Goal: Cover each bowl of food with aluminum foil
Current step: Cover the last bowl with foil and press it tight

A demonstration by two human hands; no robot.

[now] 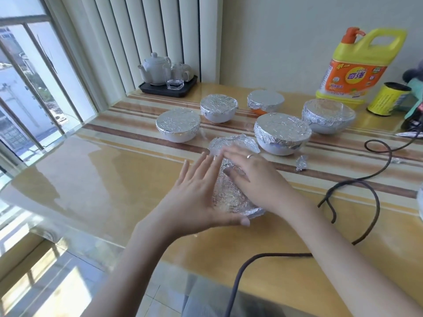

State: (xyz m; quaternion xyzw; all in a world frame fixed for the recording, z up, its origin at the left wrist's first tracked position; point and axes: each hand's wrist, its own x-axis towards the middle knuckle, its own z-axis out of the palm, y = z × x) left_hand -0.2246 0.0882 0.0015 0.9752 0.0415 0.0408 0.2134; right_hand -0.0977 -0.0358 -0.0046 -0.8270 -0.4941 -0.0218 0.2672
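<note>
- Both hands are on one foil-wrapped bowl (231, 191) near the middle of the bench (103, 179), a bit toward the near edge.
- Left hand (196, 193): fingers straight, spread, palm against the bowl's left side; thumb lies along the near rim. Flat hand, no curl around it.
- Right hand (254, 175): fingers straight, laid over top and right side of the foil, pressing. Ring on one finger.
- The foil (233, 145) sheet looks long front-to-back: far end sticks up loose past the fingertips, toward the far edge; near end is crumpled under the rim.
- Five other covered bowls (282, 132) stand behind, toward the far edge, foil tops facing up.
- Small foil scrap (301, 163) lies right of the hands.
- Dark cable (357, 191) loops on the bench's right side.
- Detergent bottle (357, 65) upright at far right corner; tea tray (168, 89) at far left corner.
</note>
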